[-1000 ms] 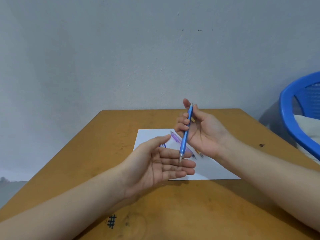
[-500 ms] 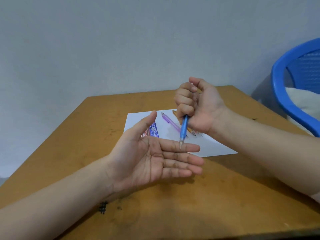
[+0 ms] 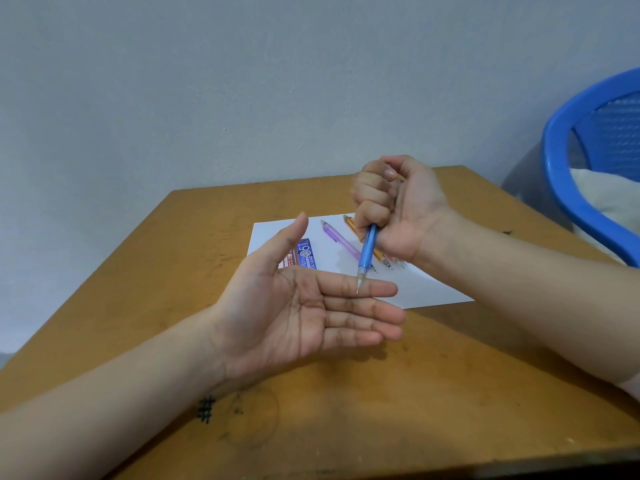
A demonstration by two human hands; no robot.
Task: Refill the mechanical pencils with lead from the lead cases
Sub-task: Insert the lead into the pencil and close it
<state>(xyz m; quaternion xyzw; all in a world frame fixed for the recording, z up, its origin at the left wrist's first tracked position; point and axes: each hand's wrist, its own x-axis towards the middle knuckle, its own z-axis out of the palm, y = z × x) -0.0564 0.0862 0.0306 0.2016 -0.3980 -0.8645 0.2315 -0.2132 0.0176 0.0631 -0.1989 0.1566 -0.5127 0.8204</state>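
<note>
A person's right hand [image 3: 398, 209] clenches a blue mechanical pencil [image 3: 367, 251] in a fist above a wooden table [image 3: 346, 410]. The pencil's tip points down at the index finger of the left hand [image 3: 294, 306], held palm up, fingers straight, grasping nothing. Behind them a purple pencil [image 3: 341, 242] and an orange pencil [image 3: 349, 221] lie side by side on a white sheet [image 3: 426, 289], with the lead cases [image 3: 306, 252] near its left edge. The sheet lies toward the table's far edge. Bare tabletop spreads on the near side of the hands. A blue plastic basket [image 3: 561, 181] stands beyond the right edge.
</note>
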